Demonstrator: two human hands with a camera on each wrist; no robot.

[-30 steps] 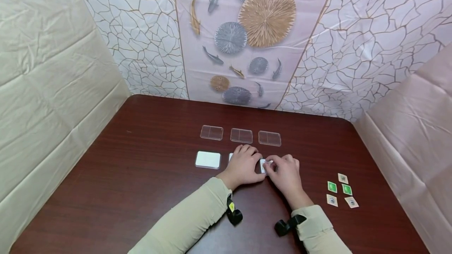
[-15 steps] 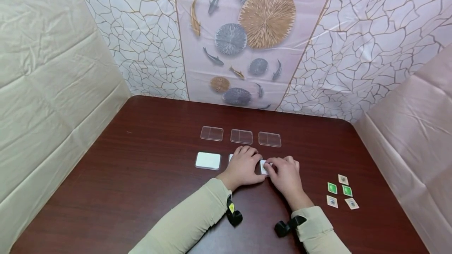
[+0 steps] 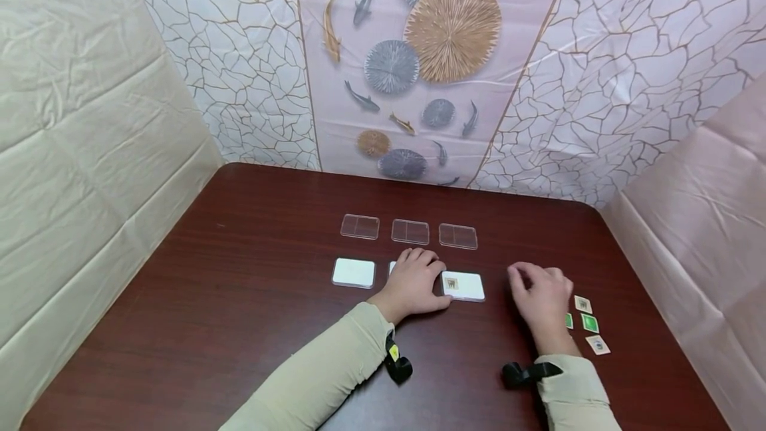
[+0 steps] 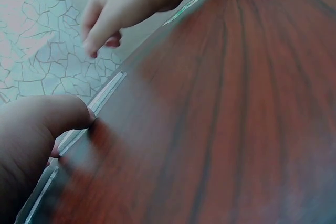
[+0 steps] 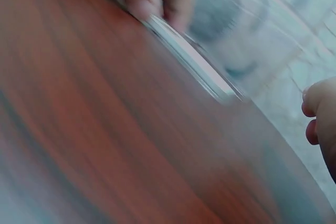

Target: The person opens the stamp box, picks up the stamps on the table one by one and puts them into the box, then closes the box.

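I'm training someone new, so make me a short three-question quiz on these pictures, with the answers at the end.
1. Count: how many clear lids lie in the far row?
2. True or false: the left hand touches the rightmost box.
3. Pick one: in the head view, where on that box does the tile lie? A, toward the left end; B, in the middle; C, toward the right end.

Key: 1, three; 2, true; 3, A.
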